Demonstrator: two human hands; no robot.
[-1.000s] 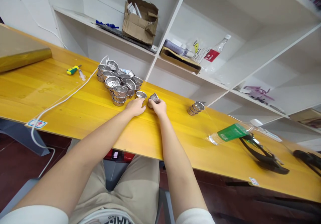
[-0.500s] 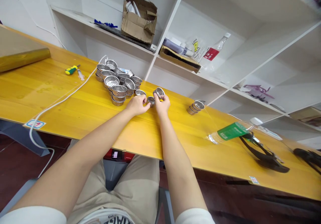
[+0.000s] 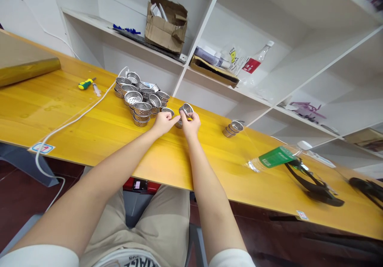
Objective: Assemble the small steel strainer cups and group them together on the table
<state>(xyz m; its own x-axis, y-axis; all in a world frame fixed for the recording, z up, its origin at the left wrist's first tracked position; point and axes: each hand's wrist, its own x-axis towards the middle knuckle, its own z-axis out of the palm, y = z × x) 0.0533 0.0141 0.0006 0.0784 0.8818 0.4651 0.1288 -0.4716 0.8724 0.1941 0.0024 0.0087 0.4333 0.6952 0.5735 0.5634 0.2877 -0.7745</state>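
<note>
My right hand is closed on a small perforated metal sink strainer basket, tilted with its mouth toward me. Below it, another strainer basket shows partly, mostly covered by my fingers. My left hand is just to the left, its fingers curled and its thumb stretched toward that lower basket. Whether the thumb touches it, or the curled fingers hold anything, I cannot make out. Behind my left hand stands a further strainer basket. Several more, some stacked, form a cluster to the left.
A short stack of strainer baskets stands to the right. Beyond it lie a green-labelled bottle and a black strap-like item. On the left are a screwdriver and a white cable. White shelves hold a torn carton.
My right hand has lifted and tilted a strainer basket, uncovering another below it, then brought it slightly left. My left hand's thumb has stretched out toward the baskets.
</note>
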